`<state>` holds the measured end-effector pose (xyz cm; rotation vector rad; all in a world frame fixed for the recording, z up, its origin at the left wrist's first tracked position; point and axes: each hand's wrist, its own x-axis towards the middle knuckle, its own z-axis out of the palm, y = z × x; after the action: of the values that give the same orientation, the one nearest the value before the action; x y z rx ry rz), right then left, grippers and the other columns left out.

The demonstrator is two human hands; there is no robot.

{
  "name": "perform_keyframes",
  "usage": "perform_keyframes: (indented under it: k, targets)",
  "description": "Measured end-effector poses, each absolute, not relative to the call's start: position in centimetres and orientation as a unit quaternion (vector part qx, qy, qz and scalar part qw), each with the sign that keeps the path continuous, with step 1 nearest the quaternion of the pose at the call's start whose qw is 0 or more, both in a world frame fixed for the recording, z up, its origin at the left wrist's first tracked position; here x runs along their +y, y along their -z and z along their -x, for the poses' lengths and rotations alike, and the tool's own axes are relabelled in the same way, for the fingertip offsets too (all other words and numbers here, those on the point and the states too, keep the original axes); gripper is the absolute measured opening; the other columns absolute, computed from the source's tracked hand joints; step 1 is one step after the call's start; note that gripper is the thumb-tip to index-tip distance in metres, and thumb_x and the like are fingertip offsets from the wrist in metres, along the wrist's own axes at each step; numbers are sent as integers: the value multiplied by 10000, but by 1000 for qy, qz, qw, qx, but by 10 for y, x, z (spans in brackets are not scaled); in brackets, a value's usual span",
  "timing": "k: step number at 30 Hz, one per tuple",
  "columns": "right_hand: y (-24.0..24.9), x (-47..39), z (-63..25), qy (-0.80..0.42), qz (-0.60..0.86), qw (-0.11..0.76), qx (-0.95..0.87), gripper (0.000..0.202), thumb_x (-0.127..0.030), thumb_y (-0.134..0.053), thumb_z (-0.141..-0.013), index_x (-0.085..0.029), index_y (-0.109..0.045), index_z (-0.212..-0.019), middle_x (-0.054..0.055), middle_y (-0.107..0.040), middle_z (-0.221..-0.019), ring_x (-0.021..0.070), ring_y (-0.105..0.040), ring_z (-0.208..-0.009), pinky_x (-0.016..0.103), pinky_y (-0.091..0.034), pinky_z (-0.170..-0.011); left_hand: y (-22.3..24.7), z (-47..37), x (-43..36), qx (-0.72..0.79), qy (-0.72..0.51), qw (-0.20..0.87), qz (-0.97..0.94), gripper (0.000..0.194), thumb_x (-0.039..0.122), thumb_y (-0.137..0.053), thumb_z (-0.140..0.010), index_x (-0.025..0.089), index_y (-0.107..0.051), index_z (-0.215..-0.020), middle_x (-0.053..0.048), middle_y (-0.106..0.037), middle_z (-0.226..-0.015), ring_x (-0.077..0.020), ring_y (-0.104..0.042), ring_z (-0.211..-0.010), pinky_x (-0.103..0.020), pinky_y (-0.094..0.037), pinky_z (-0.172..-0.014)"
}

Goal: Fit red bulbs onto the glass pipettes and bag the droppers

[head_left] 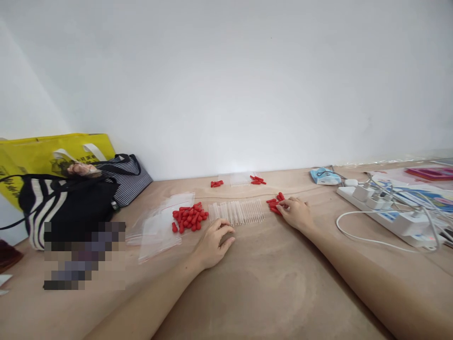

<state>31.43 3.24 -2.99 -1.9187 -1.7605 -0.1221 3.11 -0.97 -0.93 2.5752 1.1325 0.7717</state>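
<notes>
A row of thin clear tubes (242,212) lies side by side on the wooden table. My left hand (214,243) rests at the row's left front, fingers apart and holding nothing. Just behind it is a heap of red rubber bulbs (189,216), partly on flat clear zip bags (159,226). To the right of the tubes, my right hand (294,211) has thumb and fingertips closed at a small group of red pieces (272,204); its fingers partly cover them, and whether one is pinched is too small to tell.
Near the wall lie more clear tubes (240,179) between two small red groups (217,183) (258,180). A blue mask (325,176), a white power strip (392,219) and looping cables are at right. Bags (67,203) stand at left.
</notes>
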Motion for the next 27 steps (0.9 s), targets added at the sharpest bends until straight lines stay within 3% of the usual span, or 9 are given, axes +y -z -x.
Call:
perform_keyframes:
  k: [6,9,16,21,27]
  targets:
    - [23,19,-292,-5,603,357,-713,274,-398,-453,-813,-241,-675,-848,32,-617,-801,172,-529,-800,313,-310,-737,9,-31,-11,388,-283,104,-871,241,208,-483,-804,207,-511,-1043,-54,-536,-1025,-194,-523,-947,-347,-429,-839]
    - [22,2,-262,-34,521,358,-774,230,-394,-483,-813,-285,-685,-818,18,-604,-765,163,-515,-785,312,-293,-736,8,-32,-12,381,-283,108,-874,289,256,-496,-812,208,-482,-1097,-51,-543,-1032,-196,-520,-958,-342,-427,-837]
    - [23,-23,-220,-43,462,311,-829,185,-395,-504,-809,-331,-675,-834,-9,-583,-697,134,-500,-716,310,-245,-707,8,-34,-11,345,-252,121,-896,131,262,-491,-817,183,-593,-841,-29,-572,-809,-156,-542,-754,-280,-444,-703]
    - [14,4,-242,-14,589,305,-748,205,-338,-492,-790,-228,-661,-751,25,-626,-745,172,-532,-782,334,-265,-740,9,-35,-11,369,-250,124,-886,135,238,-487,-816,186,-611,-831,-31,-585,-798,-156,-545,-739,-280,-435,-693]
    - [1,47,-262,-67,752,188,-628,264,-396,-463,-749,-209,-642,-698,51,-647,-733,224,-572,-807,387,-312,-780,8,-35,-11,371,-246,121,-887,136,229,-480,-814,179,-606,-806,-34,-579,-792,-151,-543,-725,-269,-431,-674]
